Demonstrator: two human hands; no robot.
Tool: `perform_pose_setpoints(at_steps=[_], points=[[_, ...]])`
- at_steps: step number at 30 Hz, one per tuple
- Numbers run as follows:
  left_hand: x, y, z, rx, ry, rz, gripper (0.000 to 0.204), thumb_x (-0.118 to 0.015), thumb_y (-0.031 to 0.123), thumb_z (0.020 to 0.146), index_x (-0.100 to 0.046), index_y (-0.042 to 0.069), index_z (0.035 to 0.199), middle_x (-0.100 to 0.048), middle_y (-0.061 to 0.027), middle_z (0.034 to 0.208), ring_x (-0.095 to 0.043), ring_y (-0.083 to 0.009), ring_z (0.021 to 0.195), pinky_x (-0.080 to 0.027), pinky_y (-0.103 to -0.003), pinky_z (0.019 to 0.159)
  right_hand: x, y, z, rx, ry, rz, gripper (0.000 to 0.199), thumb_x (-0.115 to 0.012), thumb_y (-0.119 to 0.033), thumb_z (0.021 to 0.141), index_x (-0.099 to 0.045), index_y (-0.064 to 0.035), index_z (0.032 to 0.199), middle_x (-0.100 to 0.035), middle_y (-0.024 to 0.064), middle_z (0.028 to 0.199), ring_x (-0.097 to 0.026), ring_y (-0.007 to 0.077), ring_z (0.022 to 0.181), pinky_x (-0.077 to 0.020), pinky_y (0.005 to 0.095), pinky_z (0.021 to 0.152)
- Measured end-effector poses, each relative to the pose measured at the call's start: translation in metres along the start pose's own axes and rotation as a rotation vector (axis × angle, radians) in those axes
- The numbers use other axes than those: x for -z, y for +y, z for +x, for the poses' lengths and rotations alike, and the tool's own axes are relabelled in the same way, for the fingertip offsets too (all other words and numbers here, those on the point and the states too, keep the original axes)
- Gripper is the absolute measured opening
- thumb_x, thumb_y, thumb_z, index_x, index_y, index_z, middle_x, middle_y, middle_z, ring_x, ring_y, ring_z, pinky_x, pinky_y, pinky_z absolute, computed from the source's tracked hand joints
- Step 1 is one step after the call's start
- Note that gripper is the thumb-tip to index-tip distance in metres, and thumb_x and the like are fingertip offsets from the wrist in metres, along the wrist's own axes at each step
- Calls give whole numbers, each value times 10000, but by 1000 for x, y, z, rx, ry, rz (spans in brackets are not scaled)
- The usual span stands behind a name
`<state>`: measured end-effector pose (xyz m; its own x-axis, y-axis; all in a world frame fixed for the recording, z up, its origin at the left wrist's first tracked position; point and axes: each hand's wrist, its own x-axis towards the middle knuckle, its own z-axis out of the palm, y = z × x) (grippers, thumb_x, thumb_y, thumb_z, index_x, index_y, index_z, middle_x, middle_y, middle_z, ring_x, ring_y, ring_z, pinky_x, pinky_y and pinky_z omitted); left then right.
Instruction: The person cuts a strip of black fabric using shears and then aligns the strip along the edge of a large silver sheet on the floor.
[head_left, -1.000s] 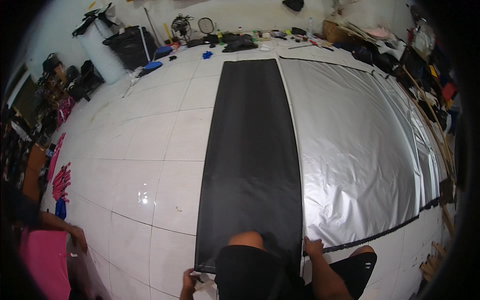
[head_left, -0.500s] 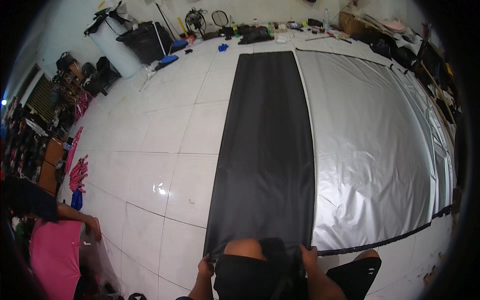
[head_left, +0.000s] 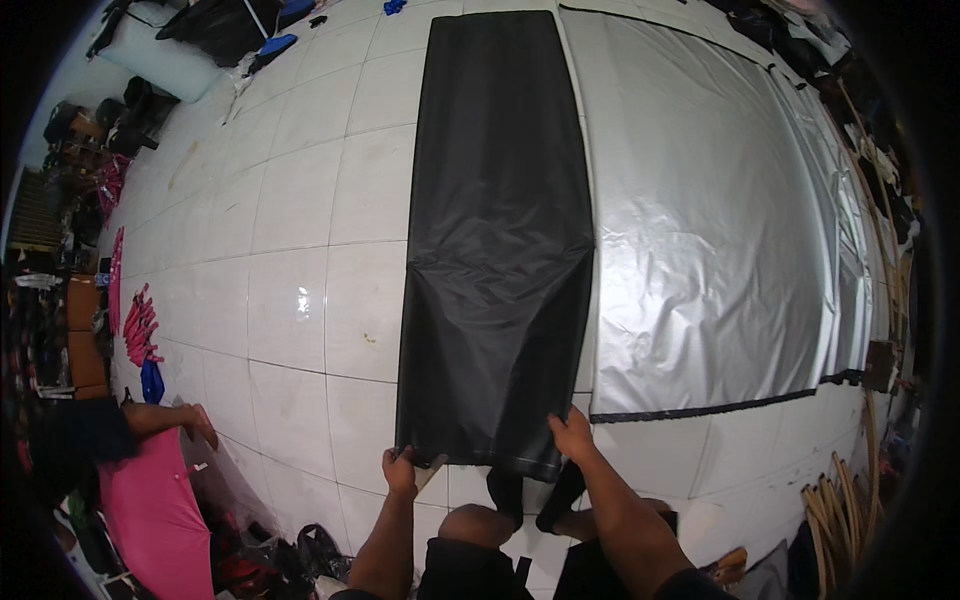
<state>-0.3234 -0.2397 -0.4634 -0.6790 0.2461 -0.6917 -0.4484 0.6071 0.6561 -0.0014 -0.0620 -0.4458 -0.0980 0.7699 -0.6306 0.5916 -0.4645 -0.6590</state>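
- Two hands grip the near end of one long black fabric strip (head_left: pixel 497 240): the left hand (head_left: pixel 401 472) is closed on its near left corner, the right hand (head_left: pixel 573 437) is closed on its near right corner, and both corners are raised off the floor.
- Between the hands the near hem sags and wrinkles, while the far part of the strip lies flat and straight on the white tiled floor (head_left: pixel 300 250), reaching toward the top of the view.
- By the look of it, the strip is mostly laid out already; only the near end, the part in the hands, is not yet flat, so smoothing or setting down that end seems to be what is left.
- One large silver sheet (head_left: pixel 700 220) lies just beside the strip on the right, its long edge touching or slightly under the strip; I cannot tell which. It looks fully spread, with a dark trim along its near edge.
- One knee (head_left: pixel 470 525) shows between the forearms, just below the raised hem.
- At lower left, well apart from the strip, one other person's arm (head_left: pixel 165 420) rests over a pink cloth (head_left: pixel 150 520).
- Along the left wall are several pink items (head_left: pixel 140 325); too small to count. Dark bags and clutter sit at the far left corner (head_left: pixel 210 20).
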Motion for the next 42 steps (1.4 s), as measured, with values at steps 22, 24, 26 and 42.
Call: perform_pose_setpoints(at_steps=[22,24,26,42], points=[[120,598,-8,-190,-147,790,346,-586,301,758,-627,120,1050,-675,-164,1050,-621,-374,1043,-488,-473,880,33,-407,-4,-568,-437,551,446,-587,-128,877,-479,114,1236,-597,205,1198,-606,329,1082,-472,423,990],[136,655,20,-224,-159,841,346,-571,281,759,-630,126,1062,-673,-168,1054,-622,-370,1044,-492,-470,877,5,-465,0,-604,-428,598,434,-578,-118,884,-478,110,1239,-592,204,1210,-596,333,1100,-465,422,999],[146,712,49,-277,-163,905,347,-560,263,758,-633,132,1071,-673,-170,1056,-624,-365,1044,-496,-466,874,-23,-522,-1,-598,-395,631,421,-570,-117,892,-480,103,1240,-584,208,1221,-593,332,1104,-467,424,997],[172,1074,248,-565,-174,1319,312,-595,209,788,-617,97,1078,-681,-151,1010,-646,-330,1000,-510,-454,831,-242,-897,85,-705,-312,605,422,-631,-141,868,-505,48,1224,-601,178,1192,-610,329,1065,-489,465,967]])
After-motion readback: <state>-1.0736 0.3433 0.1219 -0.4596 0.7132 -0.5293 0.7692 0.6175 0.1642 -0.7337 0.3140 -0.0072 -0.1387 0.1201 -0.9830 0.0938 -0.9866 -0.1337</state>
